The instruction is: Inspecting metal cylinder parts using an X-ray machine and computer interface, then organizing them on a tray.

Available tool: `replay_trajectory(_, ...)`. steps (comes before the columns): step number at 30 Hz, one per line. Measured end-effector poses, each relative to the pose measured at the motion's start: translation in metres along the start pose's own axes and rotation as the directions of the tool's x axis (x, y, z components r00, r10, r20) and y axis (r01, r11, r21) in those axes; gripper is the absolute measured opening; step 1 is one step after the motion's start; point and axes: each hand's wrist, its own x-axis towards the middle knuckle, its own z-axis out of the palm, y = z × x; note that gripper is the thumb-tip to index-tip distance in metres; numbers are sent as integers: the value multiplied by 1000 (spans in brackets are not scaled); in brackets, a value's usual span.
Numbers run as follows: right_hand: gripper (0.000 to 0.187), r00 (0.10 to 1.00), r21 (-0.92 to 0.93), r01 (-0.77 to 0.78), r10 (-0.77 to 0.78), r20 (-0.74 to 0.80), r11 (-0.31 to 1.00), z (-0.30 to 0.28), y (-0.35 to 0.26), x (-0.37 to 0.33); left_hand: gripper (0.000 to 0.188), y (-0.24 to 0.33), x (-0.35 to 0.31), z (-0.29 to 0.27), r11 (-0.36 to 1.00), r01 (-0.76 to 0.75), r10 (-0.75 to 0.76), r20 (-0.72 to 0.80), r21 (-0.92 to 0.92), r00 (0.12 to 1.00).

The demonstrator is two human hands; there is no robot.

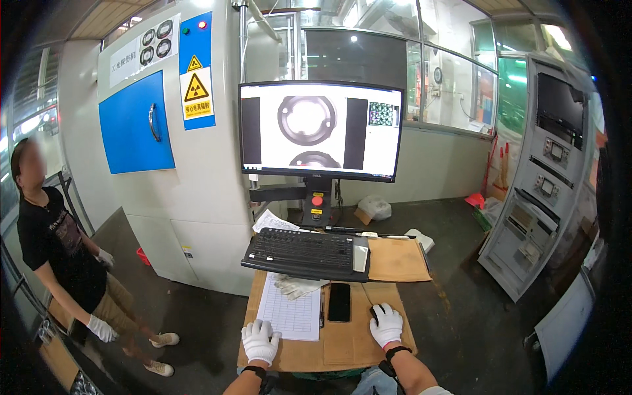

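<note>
My left hand (261, 342), in a white glove, lies with its fingers out over the lower left corner of a printed form sheet (289, 313). It holds nothing and is open. My right hand (387, 326), gloved as well, rests over a black computer mouse (374, 312) on the cardboard-covered table (339, 352); most of the mouse is hidden under the fingers. Between the hands lies a black phone (339, 303), screen dark. A spare white glove (297, 286) sits at the top of the sheet. Beyond is a black keyboard (306, 250) on a raised tray.
A monitor (322, 131) showing grey ring-shaped images stands behind the keyboard, above a red button (317, 201). A large grey machine (191, 184) with a blue door (135, 125) is at left. A person (66, 243) in white gloves stands far left. A grey cabinet (536, 191) stands right.
</note>
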Motion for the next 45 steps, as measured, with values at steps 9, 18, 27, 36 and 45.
replay_trajectory(9,46,1000,-15,-2,2,4,1000,8,5,3,41,-9,-3,19,999,28,-28,18,16,999)
replay_trajectory(18,47,1000,-30,9,-9,-17,999,12,8,3,41,-8,-3,21,999,31,-31,18,8,999)
replay_trajectory(27,46,1000,-36,-3,3,-7,999,11,8,4,38,-7,-1,20,999,-11,12,-37,31,999)
replay_trajectory(36,47,1000,-38,-6,6,-10,999,11,8,4,41,-7,-2,20,999,38,-38,43,6,998)
replay_trajectory(45,48,1000,-26,13,-14,-11,1000,12,3,6,40,-9,-4,14,999,35,-36,7,27,999)
